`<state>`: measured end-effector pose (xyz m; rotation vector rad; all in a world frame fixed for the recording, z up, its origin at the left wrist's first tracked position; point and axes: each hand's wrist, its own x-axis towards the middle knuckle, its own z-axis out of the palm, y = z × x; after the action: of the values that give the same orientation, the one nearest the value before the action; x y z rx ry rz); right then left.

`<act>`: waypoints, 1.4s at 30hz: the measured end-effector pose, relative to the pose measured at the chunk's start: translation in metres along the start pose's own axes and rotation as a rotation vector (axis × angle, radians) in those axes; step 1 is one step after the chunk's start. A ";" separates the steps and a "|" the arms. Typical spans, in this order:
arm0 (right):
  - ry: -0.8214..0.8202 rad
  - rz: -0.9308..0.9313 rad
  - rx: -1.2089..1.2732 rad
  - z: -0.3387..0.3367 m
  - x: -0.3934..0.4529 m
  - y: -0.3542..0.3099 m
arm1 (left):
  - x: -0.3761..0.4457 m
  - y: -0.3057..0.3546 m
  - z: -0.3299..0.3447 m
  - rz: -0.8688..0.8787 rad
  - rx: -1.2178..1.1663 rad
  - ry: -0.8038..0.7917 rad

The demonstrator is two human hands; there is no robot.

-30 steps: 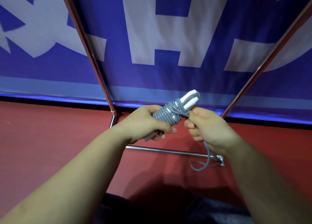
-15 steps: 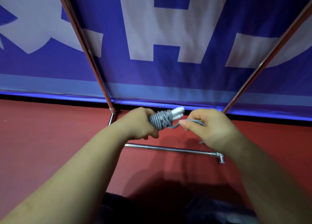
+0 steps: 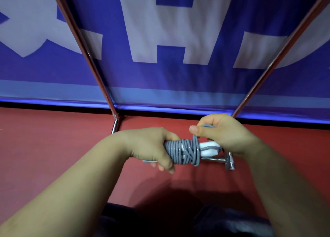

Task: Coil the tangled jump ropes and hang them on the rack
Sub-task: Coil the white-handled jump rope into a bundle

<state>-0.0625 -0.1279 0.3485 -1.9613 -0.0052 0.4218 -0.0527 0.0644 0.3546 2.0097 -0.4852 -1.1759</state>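
A grey jump rope (image 3: 180,152) is wound in tight turns around its white handles (image 3: 209,148), which lie roughly level in front of me. My left hand (image 3: 151,147) grips the left end of this bundle. My right hand (image 3: 221,133) pinches the loose grey end of the rope just above the bundle's right end, with the cord running down from my fingers into the last turn. The metal rack's left upright (image 3: 92,63) and right upright (image 3: 278,58) rise on either side, and its base foot (image 3: 229,162) shows under my right hand.
A blue banner (image 3: 169,40) with large white letters hangs right behind the rack. The floor (image 3: 44,147) is dark red. My dark-clothed knees (image 3: 178,220) fill the bottom edge.
The dangling rope tail has been wound onto the bundle. The bundle has tipped from slanting up to lying level and dropped lower, and my right hand has risen above its right end.
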 end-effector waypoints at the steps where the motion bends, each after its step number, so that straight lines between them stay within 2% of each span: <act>1: -0.065 0.039 0.074 0.000 -0.002 -0.002 | -0.002 0.001 0.000 0.014 -0.022 -0.018; 3: -0.155 0.089 0.282 0.000 -0.003 -0.001 | -0.004 0.004 0.001 0.055 -0.081 -0.033; 5: -0.154 0.090 0.445 0.002 -0.002 -0.002 | -0.006 0.006 0.002 0.094 -0.147 -0.008; 9: 0.032 0.096 0.532 0.009 0.009 0.001 | -0.003 0.007 0.000 0.125 -0.345 0.157; 12: 0.064 0.109 0.457 0.011 0.013 0.003 | 0.006 0.003 -0.003 0.097 -0.543 0.363; 15: 0.031 0.084 0.337 0.013 0.013 0.006 | 0.013 -0.001 -0.007 0.039 -0.667 0.483; 21: 0.067 0.108 0.118 0.014 0.016 0.010 | 0.019 -0.007 -0.009 -0.057 -0.703 0.535; 26: 0.155 0.005 -0.206 0.012 0.014 0.011 | 0.021 -0.010 -0.008 -0.120 -0.564 0.595; 29: 0.176 -0.044 -0.339 0.010 0.009 0.010 | 0.021 -0.012 -0.007 -0.173 -0.443 0.533; 32: 0.190 -0.089 -0.403 0.009 0.007 0.010 | 0.019 -0.013 -0.008 -0.231 -0.326 0.369; 35: 0.165 -0.121 -0.386 0.008 0.005 0.008 | 0.014 -0.015 -0.009 -0.276 -0.234 0.160; 42: 0.048 -0.108 -0.302 0.014 0.004 0.007 | 0.007 -0.015 -0.008 -0.261 -0.161 -0.044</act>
<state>-0.0639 -0.1180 0.3356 -2.2556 -0.1513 0.3157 -0.0427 0.0734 0.3417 1.9514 -0.1450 -1.3727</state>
